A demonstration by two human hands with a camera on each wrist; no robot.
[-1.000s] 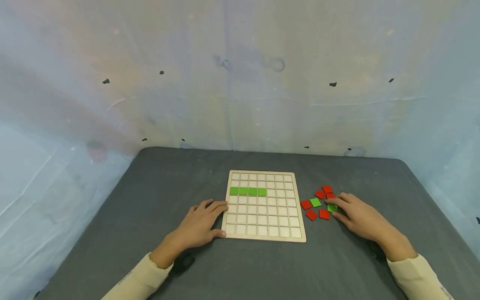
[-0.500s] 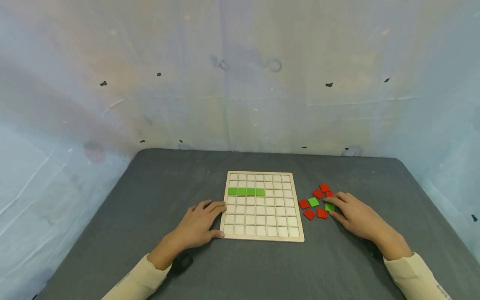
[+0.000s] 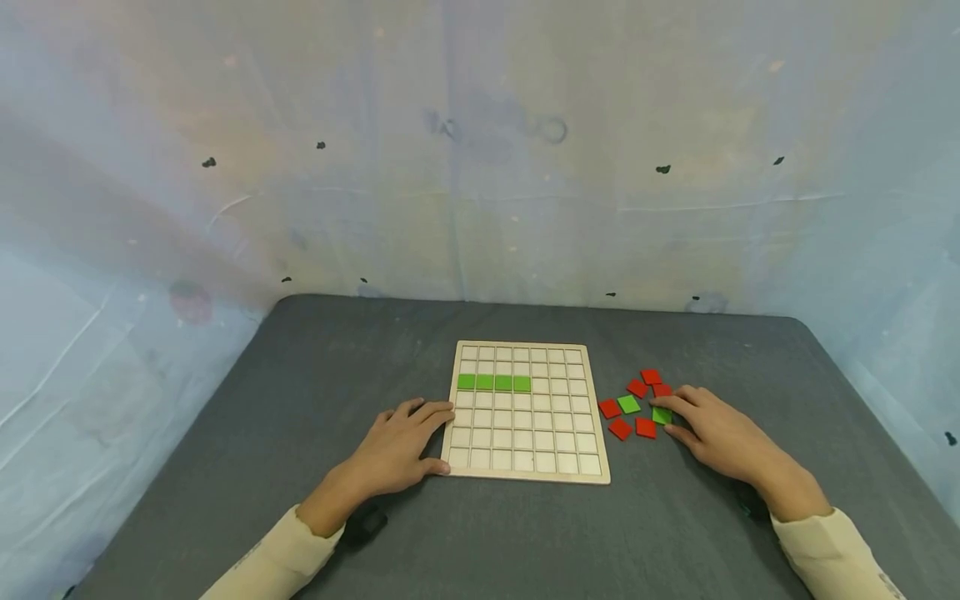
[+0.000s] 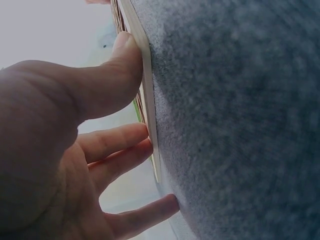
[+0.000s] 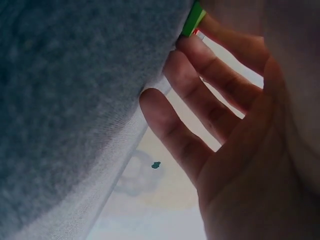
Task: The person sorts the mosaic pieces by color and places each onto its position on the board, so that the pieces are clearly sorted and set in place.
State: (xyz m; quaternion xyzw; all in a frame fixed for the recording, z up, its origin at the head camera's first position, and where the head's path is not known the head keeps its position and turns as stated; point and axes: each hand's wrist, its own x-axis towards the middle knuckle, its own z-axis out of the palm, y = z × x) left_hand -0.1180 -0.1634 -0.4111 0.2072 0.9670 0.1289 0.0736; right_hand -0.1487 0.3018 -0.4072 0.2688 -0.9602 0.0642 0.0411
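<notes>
A pale wooden grid board (image 3: 525,481) lies flat on the dark table, with several green tiles (image 3: 485,382) side by side in its third row from the top. My left hand (image 3: 397,450) rests at the board's left edge; its thumb and two fingertips touch the rim in the left wrist view. To the right of the board is a loose group of red tiles (image 3: 645,427) and a green tile (image 3: 628,404). My right hand (image 3: 723,437) pinches a second loose green tile (image 3: 662,415) between thumb and index finger, low at the table. Its other fingertips touch the cloth in the right wrist view.
The grey-black table (image 3: 360,333) has rounded far corners. A pale, stained sheet (image 3: 480,167) hangs behind it and along both sides. Red tiles (image 3: 662,390) lie close to my right fingertips.
The whole head view shifts slightly. Both hands, the board and the tiles otherwise keep their places.
</notes>
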